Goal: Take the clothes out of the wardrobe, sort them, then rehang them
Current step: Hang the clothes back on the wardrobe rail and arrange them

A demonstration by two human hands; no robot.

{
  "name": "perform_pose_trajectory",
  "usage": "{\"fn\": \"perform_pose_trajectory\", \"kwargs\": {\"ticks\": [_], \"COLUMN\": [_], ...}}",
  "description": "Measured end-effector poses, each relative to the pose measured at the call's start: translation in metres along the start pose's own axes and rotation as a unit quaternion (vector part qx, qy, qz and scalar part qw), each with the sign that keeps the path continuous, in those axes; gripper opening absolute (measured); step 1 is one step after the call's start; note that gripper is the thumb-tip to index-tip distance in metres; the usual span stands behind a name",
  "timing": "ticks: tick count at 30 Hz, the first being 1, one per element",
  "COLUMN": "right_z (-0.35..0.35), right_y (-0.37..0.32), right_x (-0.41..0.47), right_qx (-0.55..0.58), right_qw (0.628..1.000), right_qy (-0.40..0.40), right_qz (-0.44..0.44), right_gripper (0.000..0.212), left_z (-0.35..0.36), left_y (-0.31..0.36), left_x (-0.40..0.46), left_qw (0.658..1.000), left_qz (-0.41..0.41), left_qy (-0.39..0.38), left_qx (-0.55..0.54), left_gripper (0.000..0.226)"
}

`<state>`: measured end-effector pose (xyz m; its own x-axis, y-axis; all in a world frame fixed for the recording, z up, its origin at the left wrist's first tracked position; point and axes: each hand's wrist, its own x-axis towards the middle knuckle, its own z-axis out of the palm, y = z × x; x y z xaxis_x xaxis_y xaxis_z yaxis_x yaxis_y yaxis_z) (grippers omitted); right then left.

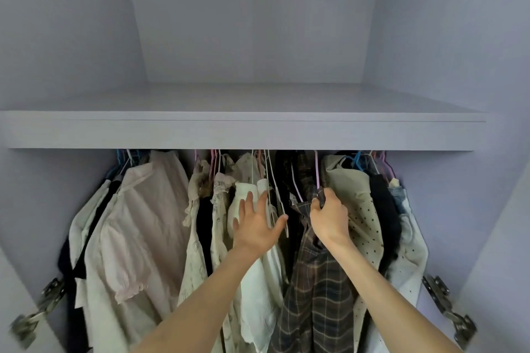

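Open pale lilac wardrobe [43,66], metal door hinge [43,306] low on the left side wall. Wide lilac shelf [243,135] runs across, bare on top, clothes hanging packed just under it. Far left: white and black garments [86,226] on blue hangers, then a pale pink puff-sleeved blouse [143,223] with a frilled cuff. Next a cream floral-print top [198,252] with lace at the neck, a dark piece tucked beside it. Left hand [258,226] with fingers spread and straight, pressing flat against a white cotton garment [258,289] and the thin white wire hangers [275,186] near it, not gripping anything. Right of that, the brown plaid shirt [318,295] on a lilac hanger [317,172]; right hand [329,215] has fingers curled, pinching the shirt's collar just below the hanger hook. Touching the shirt on the right, a beige polka-dot garment [364,209], then a black piece [384,209] and a pale dotted one at the end. Second metal hinge [447,306] low on the right wall.
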<state>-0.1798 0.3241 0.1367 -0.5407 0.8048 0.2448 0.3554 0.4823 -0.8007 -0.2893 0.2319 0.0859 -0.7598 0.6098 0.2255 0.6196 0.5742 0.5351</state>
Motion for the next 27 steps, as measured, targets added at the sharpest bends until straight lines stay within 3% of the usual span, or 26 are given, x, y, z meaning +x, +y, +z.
{"fn": "perform_pose_trajectory", "kwargs": {"ticks": [8,13,16,19,27], "right_z": [0.017,0.022,0.032,0.052,0.078], "right_y": [0.010,0.023,0.026,0.032,0.012], "right_x": [0.039,0.054,0.051,0.039,0.037], "right_qx": [-0.030,-0.073,-0.104,-0.166,-0.068], "right_qw": [1.000,0.997,0.994,0.985,0.969], "right_qy": [-0.001,-0.002,-0.003,-0.052,-0.223], "right_qz": [-0.007,-0.001,-0.009,-0.019,-0.078], "right_gripper": [0.029,0.032,0.032,0.030,0.038], "left_z": [0.027,0.026,0.020,0.015,0.002], "left_y": [0.005,-0.022,-0.035,-0.042,-0.059], "left_x": [0.021,0.015,0.016,0.017,0.018], "left_qw": [1.000,0.986,0.982,0.983,0.969], "left_qz": [0.002,0.018,-0.015,-0.014,0.024], "left_qy": [-0.003,0.043,0.005,-0.034,-0.142], "left_qx": [0.007,-0.158,-0.187,-0.178,-0.201], "left_gripper": [0.077,0.075,0.076,0.072,0.069]}}
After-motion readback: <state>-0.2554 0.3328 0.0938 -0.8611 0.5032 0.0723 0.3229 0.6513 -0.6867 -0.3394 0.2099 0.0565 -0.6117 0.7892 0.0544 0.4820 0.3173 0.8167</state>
